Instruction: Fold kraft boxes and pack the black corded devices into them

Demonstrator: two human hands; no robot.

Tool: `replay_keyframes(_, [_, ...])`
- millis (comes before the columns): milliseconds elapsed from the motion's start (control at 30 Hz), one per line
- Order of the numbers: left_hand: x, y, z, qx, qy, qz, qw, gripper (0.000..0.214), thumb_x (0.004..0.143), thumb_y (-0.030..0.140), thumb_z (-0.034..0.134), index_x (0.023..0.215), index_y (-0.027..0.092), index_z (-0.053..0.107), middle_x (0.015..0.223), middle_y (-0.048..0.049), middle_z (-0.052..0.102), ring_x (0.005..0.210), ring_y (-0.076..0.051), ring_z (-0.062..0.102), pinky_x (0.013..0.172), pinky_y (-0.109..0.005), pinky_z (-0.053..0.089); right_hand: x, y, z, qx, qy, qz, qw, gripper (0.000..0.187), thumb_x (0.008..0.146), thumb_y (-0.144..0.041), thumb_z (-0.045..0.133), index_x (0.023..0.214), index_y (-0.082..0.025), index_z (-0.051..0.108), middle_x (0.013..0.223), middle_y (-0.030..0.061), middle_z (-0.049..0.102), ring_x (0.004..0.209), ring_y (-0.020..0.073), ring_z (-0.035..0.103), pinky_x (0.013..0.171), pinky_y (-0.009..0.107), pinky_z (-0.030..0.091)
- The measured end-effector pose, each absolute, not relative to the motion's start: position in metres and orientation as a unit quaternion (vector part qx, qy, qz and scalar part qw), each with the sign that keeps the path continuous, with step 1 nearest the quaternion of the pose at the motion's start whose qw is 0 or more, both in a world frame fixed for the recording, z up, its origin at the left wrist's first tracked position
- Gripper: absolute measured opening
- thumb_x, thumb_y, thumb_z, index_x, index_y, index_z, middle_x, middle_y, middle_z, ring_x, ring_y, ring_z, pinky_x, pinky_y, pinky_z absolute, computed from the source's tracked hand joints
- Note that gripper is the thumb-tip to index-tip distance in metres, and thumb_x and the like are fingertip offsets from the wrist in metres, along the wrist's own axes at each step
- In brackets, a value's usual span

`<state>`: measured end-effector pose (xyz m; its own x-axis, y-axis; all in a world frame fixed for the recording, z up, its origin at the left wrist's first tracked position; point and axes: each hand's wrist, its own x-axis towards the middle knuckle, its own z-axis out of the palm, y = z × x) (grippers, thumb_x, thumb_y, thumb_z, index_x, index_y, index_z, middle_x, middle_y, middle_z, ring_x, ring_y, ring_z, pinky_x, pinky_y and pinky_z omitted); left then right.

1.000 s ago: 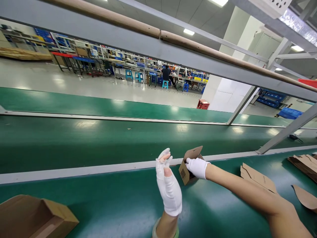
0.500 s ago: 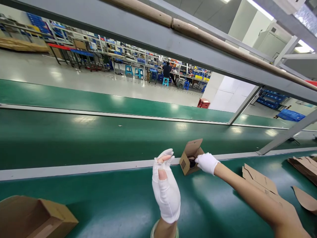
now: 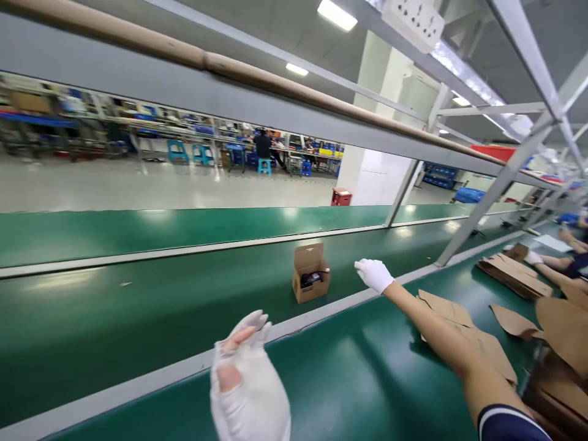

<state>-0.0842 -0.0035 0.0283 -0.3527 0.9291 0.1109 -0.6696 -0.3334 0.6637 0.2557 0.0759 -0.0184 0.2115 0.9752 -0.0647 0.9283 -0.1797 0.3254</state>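
An open cardboard box (image 3: 311, 288) stands upright on the green belt beyond the pale rail, its lid flap raised at the back. Inside lies a dark item (image 3: 311, 279), perhaps bagged or with a cable; its kind is unclear. To the right of the box and apart from it, my right hand (image 3: 375, 275) reaches over the rail in a white glove. Its fingers are bent together, with nothing visible in them. My left hand (image 3: 250, 383), gloved with bare thumb and fingertip showing, is nearer to me at the rail. Its fingers are stretched and it holds nothing.
Flat cardboard pieces (image 3: 448, 309) lie on the near green surface under my right arm, with more cardboard (image 3: 514, 275) farther right. A slanted metal post (image 3: 478, 214) rises from the rail (image 3: 321, 311). Another person's gloved hand (image 3: 533, 258) is at the far right.
The box has gone from the near side of the rail onto the belt beyond it. My right hand has let go of it and drawn away. The view has turned right.
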Motion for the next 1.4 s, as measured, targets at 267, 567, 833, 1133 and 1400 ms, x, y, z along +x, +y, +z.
replay_keyframes(267, [-0.058,-0.017,0.035,0.287,0.265,0.750,0.534,0.030,0.083,0.048,0.055,0.085,0.019,0.062,0.105,-0.0055,0.062,0.108,-0.026,0.057,0.102,-0.046,0.040,0.415,-0.053,-0.033,0.867,0.436,-0.109,0.213,0.028,0.093,-0.035,0.059,0.111,-0.015,0.059,0.109,0.0072,0.060,0.093,0.0196,0.060,0.081,0.039,0.053])
replay_keyframes(567, [-0.043,0.034,-0.009,0.656,0.456,0.526,0.291,0.023,0.091,0.038,0.046,0.102,0.020,0.056,0.112,-0.0084,0.062,0.109,-0.022,0.056,0.098,-0.038,0.043,0.448,-0.074,-0.051,0.857,0.479,-0.086,0.169,0.031,0.086,-0.029,0.057,0.114,-0.016,0.061,0.111,0.0124,0.063,0.096,0.0262,0.061,0.081,0.038,0.047])
replay_keyframes(833, [-0.039,0.096,-0.027,0.750,0.540,0.331,0.190,0.027,0.089,0.033,0.052,0.110,0.018,0.058,0.121,-0.0121,0.060,0.117,-0.028,0.051,0.098,-0.041,0.041,0.407,-0.083,-0.001,0.827,0.535,0.168,0.042,0.041,0.094,-0.038,0.032,0.123,-0.017,0.051,0.114,0.0126,0.063,0.084,0.0296,0.063,0.067,0.038,0.044])
replay_keyframes(1133, [-0.040,0.198,-0.032,0.794,0.574,0.032,0.199,0.026,0.092,0.036,0.056,0.106,0.015,0.061,0.110,-0.0077,0.063,0.100,-0.021,0.061,0.089,-0.042,0.050,0.317,-0.098,0.043,0.725,0.607,0.302,-0.121,0.044,0.090,-0.039,0.035,0.121,-0.013,0.052,0.103,0.0108,0.067,0.083,0.0273,0.066,0.066,0.036,0.049])
replay_keyframes(1400, [-0.058,0.215,-0.019,0.767,0.571,-0.103,0.272,0.026,0.090,0.033,0.059,0.107,0.013,0.060,0.105,-0.0070,0.063,0.094,-0.020,0.062,0.083,-0.040,0.054,0.288,-0.119,0.040,0.735,0.615,0.168,-0.231,0.045,0.084,-0.042,0.042,0.120,-0.018,0.055,0.111,0.0109,0.067,0.094,0.0288,0.066,0.075,0.039,0.055])
